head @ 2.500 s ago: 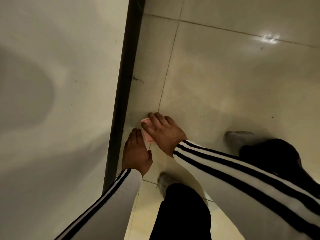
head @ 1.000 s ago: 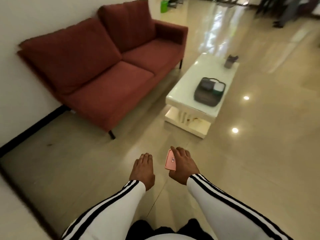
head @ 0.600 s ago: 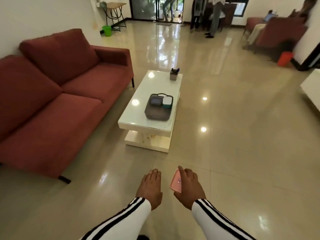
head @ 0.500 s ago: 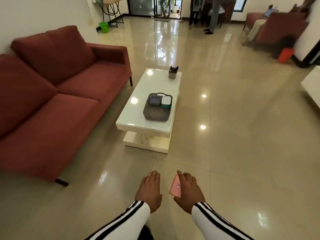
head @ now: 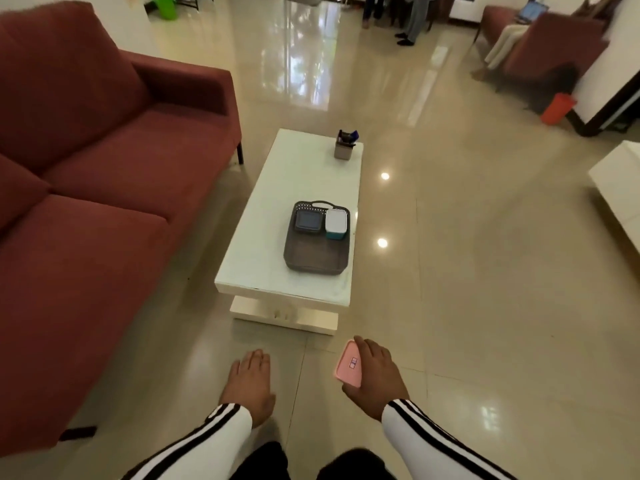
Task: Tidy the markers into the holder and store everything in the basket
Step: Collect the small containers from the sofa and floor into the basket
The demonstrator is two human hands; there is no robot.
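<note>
On the white coffee table (head: pixel 273 258) ahead stands a dark grey basket (head: pixel 313 256), with a grey lidded box (head: pixel 307 221) and a white-lidded teal box (head: pixel 335 224) at its far end. A grey marker holder (head: pixel 343 150) with dark and blue markers sits at the table's far right corner. My right hand (head: pixel 375 377) is shut on a flat pink case (head: pixel 349 364), held low over the floor short of the table. My left hand (head: pixel 250 386) hangs beside it, fingers out, holding nothing.
A red sofa (head: pixel 86 188) runs along the left of the table. To the right lies glossy tiled floor, with a white cabinet edge (head: pixel 620 188) and an orange bin (head: pixel 557 108) farther off. People stand at the far end of the room (head: pixel 408 19).
I lifted the pink case from the floor by the wall, turned into the room and came closer to the coffee table. My hands have spread a little apart.
</note>
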